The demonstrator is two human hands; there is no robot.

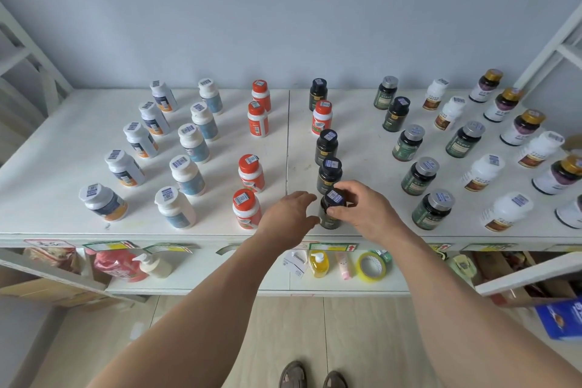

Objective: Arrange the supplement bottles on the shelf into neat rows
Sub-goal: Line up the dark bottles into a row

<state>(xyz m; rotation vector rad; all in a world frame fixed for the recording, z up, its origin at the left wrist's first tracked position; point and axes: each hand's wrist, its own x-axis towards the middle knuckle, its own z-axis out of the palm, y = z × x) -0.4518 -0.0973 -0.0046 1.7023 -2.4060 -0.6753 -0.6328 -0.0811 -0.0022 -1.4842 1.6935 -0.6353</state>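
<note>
Many supplement bottles stand in rows running front to back on the white shelf top (56,148). My right hand (365,211) grips a dark bottle with a black cap (331,209) at the front of the middle row. Behind it stand two more dark bottles (329,173), then an orange-capped bottle (322,118) out of place in that row. My left hand (289,217) hovers open just left of the gripped bottle, fingers extended toward it. Orange-capped bottles (246,209) form the row to the left, with a gap in its middle.
White-capped bottles fill two rows at the left (174,208). Green, white and gold-capped bottles (432,209) fill rows at the right. A lower shelf holds a yellow soap bottle (318,263), a tape roll (371,266) and packets. Shelf frames rise at both sides.
</note>
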